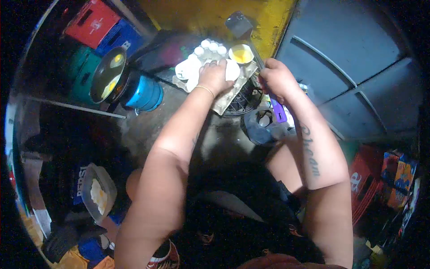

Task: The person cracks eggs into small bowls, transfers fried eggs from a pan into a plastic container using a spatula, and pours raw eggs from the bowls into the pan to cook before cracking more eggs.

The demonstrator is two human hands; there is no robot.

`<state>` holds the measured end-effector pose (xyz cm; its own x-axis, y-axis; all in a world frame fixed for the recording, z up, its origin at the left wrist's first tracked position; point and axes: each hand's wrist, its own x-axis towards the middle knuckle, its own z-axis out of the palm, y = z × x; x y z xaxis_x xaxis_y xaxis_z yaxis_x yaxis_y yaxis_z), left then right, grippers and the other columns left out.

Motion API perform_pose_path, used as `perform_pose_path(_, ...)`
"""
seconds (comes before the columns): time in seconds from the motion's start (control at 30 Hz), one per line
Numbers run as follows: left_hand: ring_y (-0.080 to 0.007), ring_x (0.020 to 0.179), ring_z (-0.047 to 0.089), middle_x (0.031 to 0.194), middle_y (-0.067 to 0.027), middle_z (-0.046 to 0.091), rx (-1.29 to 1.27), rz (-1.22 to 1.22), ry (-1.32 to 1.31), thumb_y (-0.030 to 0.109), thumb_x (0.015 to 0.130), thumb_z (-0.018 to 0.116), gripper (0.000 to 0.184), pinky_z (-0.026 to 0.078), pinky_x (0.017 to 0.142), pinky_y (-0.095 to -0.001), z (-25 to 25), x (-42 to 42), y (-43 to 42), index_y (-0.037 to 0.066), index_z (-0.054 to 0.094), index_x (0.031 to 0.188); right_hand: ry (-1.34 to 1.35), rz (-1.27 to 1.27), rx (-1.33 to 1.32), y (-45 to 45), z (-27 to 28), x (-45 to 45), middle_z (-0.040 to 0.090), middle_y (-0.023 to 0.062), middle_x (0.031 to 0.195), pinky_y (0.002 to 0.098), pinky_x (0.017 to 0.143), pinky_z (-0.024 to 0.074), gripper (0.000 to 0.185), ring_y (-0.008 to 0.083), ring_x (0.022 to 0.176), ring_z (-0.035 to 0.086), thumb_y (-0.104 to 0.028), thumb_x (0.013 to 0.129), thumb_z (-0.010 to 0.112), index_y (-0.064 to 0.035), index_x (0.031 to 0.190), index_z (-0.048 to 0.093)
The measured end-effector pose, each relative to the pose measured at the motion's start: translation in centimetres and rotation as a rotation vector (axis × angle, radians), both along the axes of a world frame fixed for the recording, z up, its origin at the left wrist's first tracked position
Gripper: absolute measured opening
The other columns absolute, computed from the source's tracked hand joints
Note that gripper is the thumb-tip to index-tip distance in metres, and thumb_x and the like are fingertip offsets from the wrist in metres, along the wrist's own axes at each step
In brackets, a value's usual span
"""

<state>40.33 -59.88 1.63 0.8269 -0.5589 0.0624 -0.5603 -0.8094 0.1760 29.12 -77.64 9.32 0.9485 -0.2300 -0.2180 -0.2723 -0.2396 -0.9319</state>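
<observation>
My left hand (214, 77) has its fingers bent over a smooth white item (232, 71) lying on the cardboard egg tray (222, 104); I cannot make out its kind. White eggs (210, 46) sit in the tray just beyond the fingers. To their right is a white bowl (242, 54) holding yellow liquid, like beaten egg. My right hand (277, 80) is closed around a spatula, whose purple handle (278, 112) points down toward me and whose flat metal blade (239, 25) points up and away.
At left, a frying pan (108, 75) with eggs in it sits over a blue gas cylinder (147, 95). Red (93, 23), blue and green crates stand behind. A plastic container (98, 193) with white food is lower left. Grey metal panels (331, 58) bound the right.
</observation>
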Motion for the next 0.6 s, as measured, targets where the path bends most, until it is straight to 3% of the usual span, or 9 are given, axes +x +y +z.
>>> perform_pose_path(0.07,-0.0361,0.112,0.057,0.117,-0.0191,0.062,0.016,-0.010,0.016,0.042,0.069,0.078,0.067,0.043,0.096,-0.0485,-0.7,0.6,-0.6,0.007,0.053,0.120,0.039,0.000,0.110,-0.2,0.8,-0.5,0.058,0.0050,0.070,0.0297,0.050,0.0456,0.012,0.0144,0.056,0.054,-0.006,0.084,0.052,-0.0012,0.092,0.058)
perform_pose_path(0.2,-0.0364,0.113,0.057,0.118,-0.0197,0.061,0.048,0.001,0.067,0.041,0.068,0.080,0.069,0.043,0.097,-0.0486,-0.5,1.2,-1.0,0.006,0.052,0.120,0.038,0.004,0.066,-1.0,0.2,-0.2,0.057,0.0048,0.070,0.0291,0.050,0.0449,0.010,0.0134,0.056,0.053,-0.006,0.084,0.051,-0.0012,0.090,0.057)
perform_pose_path(0.3,-0.0372,0.109,0.061,0.117,-0.0233,0.062,0.125,-0.039,0.106,0.048,0.065,0.079,0.079,0.047,0.095,-0.0456,0.6,1.5,-1.1,0.001,0.051,0.121,0.055,0.007,0.104,-0.9,0.5,-0.7,0.057,0.0046,0.070,0.0286,0.049,0.0444,0.011,0.0130,0.056,0.053,-0.005,0.085,0.050,-0.0009,0.092,0.057)
perform_pose_path(0.4,-0.0367,0.111,0.060,0.116,-0.0200,0.063,-0.033,-0.004,0.057,0.040,0.062,0.085,0.075,0.047,0.094,-0.0464,1.1,1.7,-1.6,0.004,0.053,0.119,0.067,0.029,0.106,-1.3,-0.2,-0.5,0.056,0.0038,0.071,0.0277,0.049,0.0445,0.012,0.0120,0.057,0.053,-0.004,0.086,0.048,-0.0009,0.094,0.057)
perform_pose_path(0.6,-0.0347,0.106,0.064,0.114,-0.0203,0.065,-0.168,0.219,0.199,0.041,0.062,0.086,0.072,0.051,0.091,-0.0417,-0.4,5.4,-4.4,0.002,0.059,0.116,0.065,-0.101,0.302,-1.7,-0.5,-0.6,0.057,0.0045,0.070,0.0286,0.049,0.0453,0.016,0.0129,0.055,0.052,-0.005,0.085,0.050,-0.0007,0.098,0.059)
